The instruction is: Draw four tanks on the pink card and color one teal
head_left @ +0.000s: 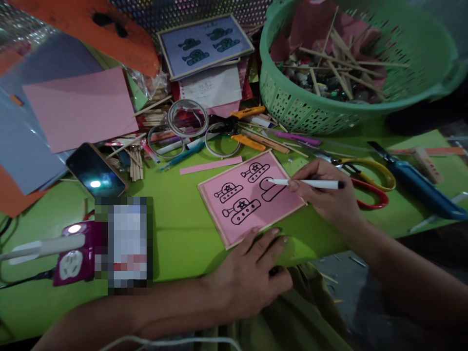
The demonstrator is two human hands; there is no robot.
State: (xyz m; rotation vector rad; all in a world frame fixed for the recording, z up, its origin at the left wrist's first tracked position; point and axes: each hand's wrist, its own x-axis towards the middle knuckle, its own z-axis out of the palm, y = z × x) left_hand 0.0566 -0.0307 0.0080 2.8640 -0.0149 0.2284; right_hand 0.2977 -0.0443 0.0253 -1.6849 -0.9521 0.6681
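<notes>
My right hand (327, 195) grips a white marker (310, 184) with a black end, its tip on a pink card (215, 219) edged with thin wooden strips. Black outlines of tanks are drawn on the card; three carry a star and small circles. The outline under the marker, at the card's right, has a dome and a rounded base without a star. My left hand (252, 273) lies with fingers spread along the card's near edge, fingertips touching or close to it. Its thumb is partly hidden.
A green basket (303, 97) of sticks stands behind. Tape rolls (187, 118), orange-handled scissors (252, 141) and pens lie beyond the card. Red-and-yellow scissors (373, 195) and a blue glue gun (424, 180) are right. Left are a phone (95, 170) and a purple power socket (75, 253).
</notes>
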